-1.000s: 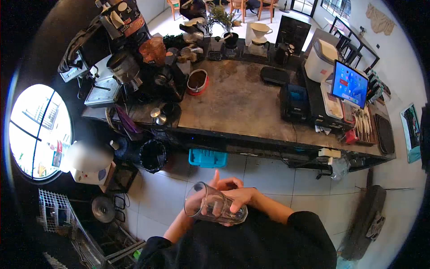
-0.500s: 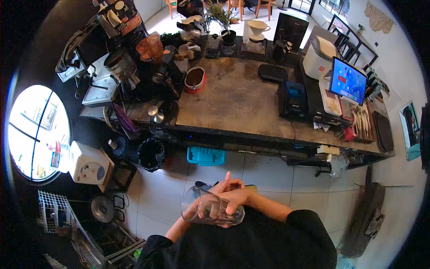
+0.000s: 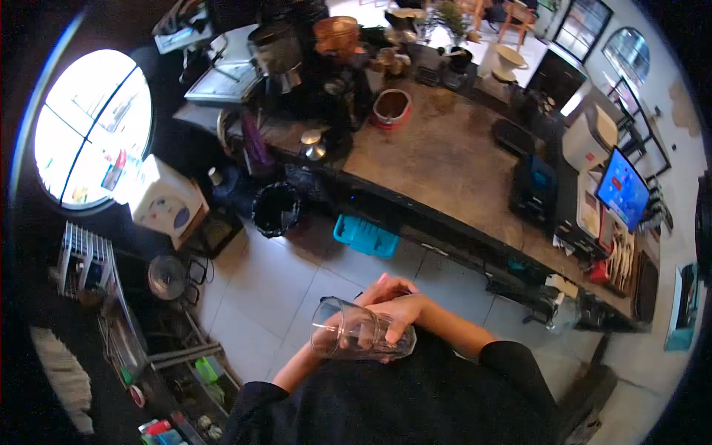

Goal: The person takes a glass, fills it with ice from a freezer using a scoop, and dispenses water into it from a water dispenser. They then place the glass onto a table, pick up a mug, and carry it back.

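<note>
A clear drinking glass lies sideways in front of my body, its mouth toward the left. My right hand is closed around its base end, with the thumb over the side. My left hand crosses behind the glass and beneath my right hand; the forearm shows through the clear wall. Its visible fingers are bent together near my right wrist, and the rest is hidden, so I cannot make out what it grips, if anything.
A counter runs ahead, bearing a container of brown grounds, a black printer and a tablet screen. Below are a blue crate and a lined bin. A metal rack stands at left.
The view has turned left, so the counter sits tilted and farther right, and more of the left rack shows. The glass stays in my right hand, both hands keeping nearly the same pose.
</note>
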Demonstrator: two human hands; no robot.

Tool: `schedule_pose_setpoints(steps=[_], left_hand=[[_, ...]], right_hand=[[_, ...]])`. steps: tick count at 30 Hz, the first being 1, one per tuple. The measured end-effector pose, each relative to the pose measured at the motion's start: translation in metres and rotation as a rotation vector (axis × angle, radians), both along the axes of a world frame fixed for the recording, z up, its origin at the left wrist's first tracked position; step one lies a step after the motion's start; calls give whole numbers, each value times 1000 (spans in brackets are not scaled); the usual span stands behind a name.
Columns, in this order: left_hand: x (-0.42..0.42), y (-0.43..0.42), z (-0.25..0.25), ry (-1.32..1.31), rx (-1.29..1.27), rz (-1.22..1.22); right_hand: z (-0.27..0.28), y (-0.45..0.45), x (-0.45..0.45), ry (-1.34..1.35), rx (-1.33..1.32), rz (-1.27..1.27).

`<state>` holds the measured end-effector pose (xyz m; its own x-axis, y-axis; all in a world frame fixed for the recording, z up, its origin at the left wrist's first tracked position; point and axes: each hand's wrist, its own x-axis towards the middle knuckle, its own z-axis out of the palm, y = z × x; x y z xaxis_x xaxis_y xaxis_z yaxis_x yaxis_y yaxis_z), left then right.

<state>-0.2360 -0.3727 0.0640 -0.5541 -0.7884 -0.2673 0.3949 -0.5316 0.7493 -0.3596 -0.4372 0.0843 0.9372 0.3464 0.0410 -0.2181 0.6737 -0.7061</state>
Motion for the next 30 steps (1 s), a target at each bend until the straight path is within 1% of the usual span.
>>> schedule_pose_setpoints(steps=[1, 2, 3, 6, 7, 8, 9, 10, 11, 14, 15, 18, 19, 20, 21, 23, 24, 26, 27, 30], left_hand=[[6, 5, -2, -12, -20, 32], [11, 9, -6, -48, -53, 73], [30, 6, -9, -188, -112, -52], [75, 36, -13, 181, -42, 136], [78, 43, 26, -231, 15, 304], [91, 48, 16, -206, -32, 374], [108, 61, -4, -180, -68, 444], [118, 74, -10, -154, -100, 515], [126, 85, -11, -127, -92, 555], [132, 116, -3, -120, -340, 687], [141, 132, 16, -112, -258, 641], [154, 179, 17, 11, -156, 836], [164, 193, 18, 102, -120, 924], [177, 210, 12, 101, -169, 975], [189, 224, -4, 104, -222, 1030], [208, 251, -36, 32, -266, 1113], [216, 265, -52, -6, -285, 1155], [243, 298, -11, -13, -189, 1194], [248, 311, -8, -4, -222, 1258], [263, 347, -22, 31, -198, 1437]], right_hand=[[-20, 8, 2, 37, -12, -34], [-34, 12, -1, 8, -29, -26], [-38, 11, -2, -24, -52, -19], [-3, -12, 12, -26, -61, 143], [3, -18, 3, 45, -38, 104], [6, -21, 0, 123, -9, 68], [6, -19, 4, 143, 22, 31], [6, -16, 10, 169, 55, -6], [5, -9, 18, 195, 83, -43], [-12, 28, 59, 235, 148, -56], [-7, 42, 81, 221, 156, -15], [-30, 99, 142, 257, -24, -102], [-30, 117, 161, 247, -33, -116], [-29, 135, 181, 237, -42, -130], [-12, 151, 201, 241, -31, -123], [1, 166, 237, 260, -107, 38], [-2, 174, 251, 257, -259, 41], [-12, 194, 284, 211, -548, 82], [16, 208, 301, 212, -672, 61], [23, 241, 348, 161, -680, 167]])
